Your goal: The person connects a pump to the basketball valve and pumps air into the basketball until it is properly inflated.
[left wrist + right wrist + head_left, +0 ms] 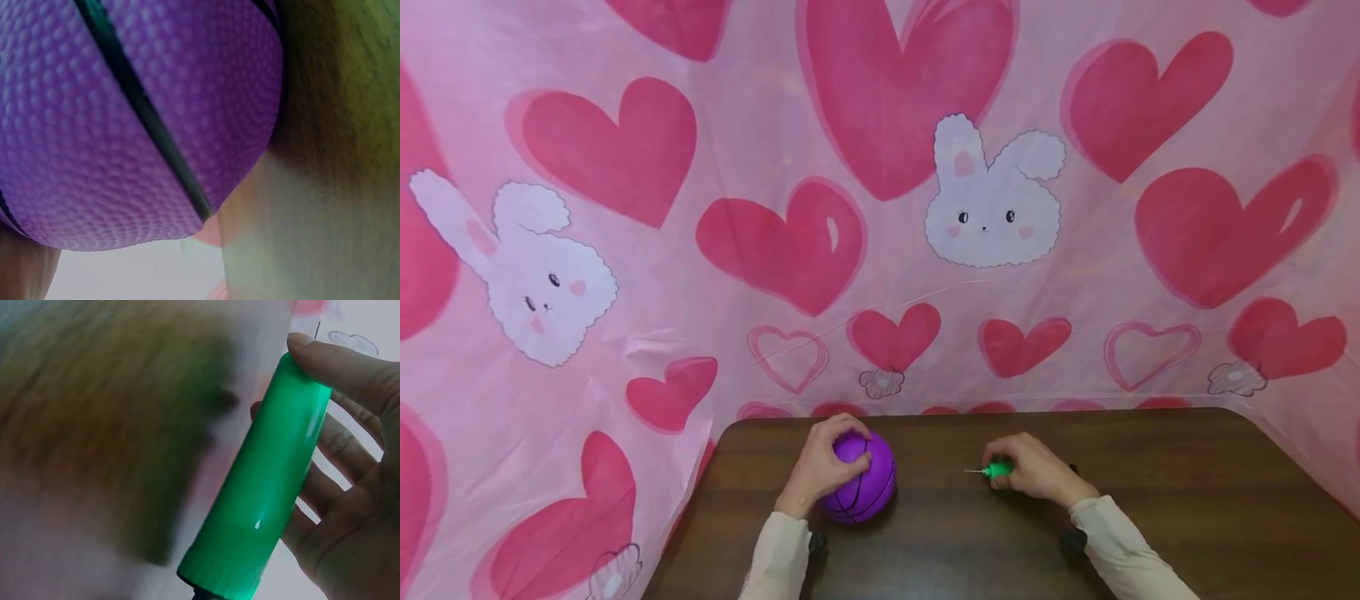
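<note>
On the dark table's left part, a purple basketball with black seams is gripped by my left hand, fingers over its top and thumb on the near side. In the left wrist view the pebbled ball fills most of the picture. My right hand holds a green ball pump above the table, its thin needle pointing left toward the ball, with a gap between. In the right wrist view the pump is a tapered green cylinder; my thumb presses near its needle end.
The brown wooden table has rounded far corners. Behind it and along the left hangs a pink cloth printed with hearts and rabbits. Dark straps or mounts sit at both wrists.
</note>
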Demonstrator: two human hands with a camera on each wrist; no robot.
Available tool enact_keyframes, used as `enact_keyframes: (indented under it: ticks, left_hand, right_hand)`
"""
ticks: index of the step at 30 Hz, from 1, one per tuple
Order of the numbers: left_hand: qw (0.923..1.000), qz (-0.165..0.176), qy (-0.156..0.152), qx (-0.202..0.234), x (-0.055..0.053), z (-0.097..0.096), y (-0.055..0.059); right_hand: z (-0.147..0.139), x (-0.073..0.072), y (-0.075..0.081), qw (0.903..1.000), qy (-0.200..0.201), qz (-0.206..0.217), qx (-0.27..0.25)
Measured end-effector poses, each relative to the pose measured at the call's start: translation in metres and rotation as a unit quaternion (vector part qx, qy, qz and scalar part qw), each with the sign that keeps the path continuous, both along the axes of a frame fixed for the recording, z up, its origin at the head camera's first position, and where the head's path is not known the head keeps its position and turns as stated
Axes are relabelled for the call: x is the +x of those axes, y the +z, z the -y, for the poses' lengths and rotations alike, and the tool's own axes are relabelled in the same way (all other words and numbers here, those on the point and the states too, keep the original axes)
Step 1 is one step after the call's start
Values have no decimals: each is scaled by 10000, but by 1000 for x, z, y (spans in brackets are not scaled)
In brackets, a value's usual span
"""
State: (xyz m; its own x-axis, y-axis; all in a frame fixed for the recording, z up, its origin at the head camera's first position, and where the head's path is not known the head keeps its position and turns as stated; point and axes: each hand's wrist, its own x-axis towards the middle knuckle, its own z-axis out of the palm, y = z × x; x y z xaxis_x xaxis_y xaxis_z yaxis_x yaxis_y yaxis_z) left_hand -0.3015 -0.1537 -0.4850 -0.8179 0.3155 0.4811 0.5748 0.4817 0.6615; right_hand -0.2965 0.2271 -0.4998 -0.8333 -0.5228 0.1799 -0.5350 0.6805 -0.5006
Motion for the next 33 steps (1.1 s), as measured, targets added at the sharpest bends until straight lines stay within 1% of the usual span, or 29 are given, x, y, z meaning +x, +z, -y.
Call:
enact_keyframes:
  ticks: [6, 10, 16, 20, 26, 29, 33]
  left_hand:
    - [9999, -34, -90, 123, 1, 0, -2]
    - [9996, -136, -122, 204, 0, 1, 0]
    - [9989, -390, -180, 168, 0, 3, 4]
    - [9988, -414, -175, 179, 0, 4, 6]
    - [9984, -474, -255, 179, 1, 5, 7]
    - [9984, -399, -317, 263, 2, 5, 8]
    - [9983, -183, -398, 384, 3, 6, 8]
  right_hand:
    - [-3, 4, -6, 9999, -29, 160, 15]
    - [-3, 4, -7, 9998, 7, 199, -38]
    - [-2, 4, -6, 9998, -12, 207, -18]
    - [-1, 4, -6, 9997, -49, 236, -24]
    - [-2, 4, -4, 9996, -39, 228, -139]
    - [-2, 4, -4, 9997, -32, 225, -128]
    - [-1, 4, -3, 9996, -38, 247, -91]
